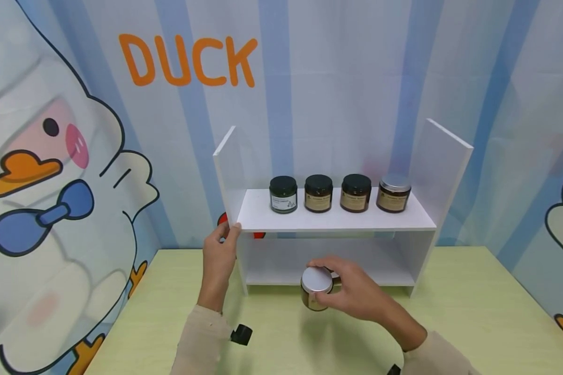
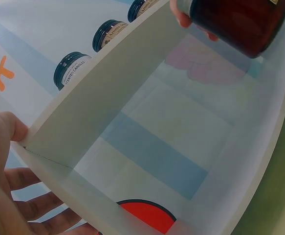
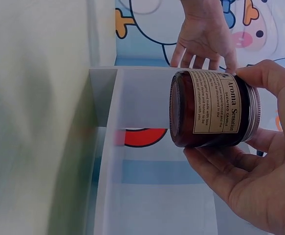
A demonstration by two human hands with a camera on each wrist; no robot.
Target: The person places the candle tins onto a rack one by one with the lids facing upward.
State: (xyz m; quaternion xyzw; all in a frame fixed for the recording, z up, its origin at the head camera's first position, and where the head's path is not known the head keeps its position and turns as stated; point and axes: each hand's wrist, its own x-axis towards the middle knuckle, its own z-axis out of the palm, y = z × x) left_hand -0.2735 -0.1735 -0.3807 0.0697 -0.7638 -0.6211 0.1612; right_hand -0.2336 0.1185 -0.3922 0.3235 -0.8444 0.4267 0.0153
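Observation:
My right hand [image 1: 358,291] holds a scented candle [image 1: 317,289], an amber glass jar with a silver lid and a tan label, in front of the lower opening of a white shelf [image 1: 338,229]. The right wrist view shows the fingers and thumb around the candle jar [image 3: 213,108], its label reading "Aroma Sensation". At the shelf's left side, my left hand [image 1: 219,255] grips the side panel near the upper board, thumb on the front edge. Its other fingers lie along the panel's outer face in the left wrist view.
On the upper board stand a black-lidded candle with a white label [image 1: 283,195], two black-lidded candles with tan labels [image 1: 318,194] [image 1: 355,193], and a silver-lidded candle [image 1: 394,194] at the right. Tall side panels flank them. Beneath is a pale yellow-green table [image 1: 469,312], with a duck-printed curtain [image 1: 338,78] behind.

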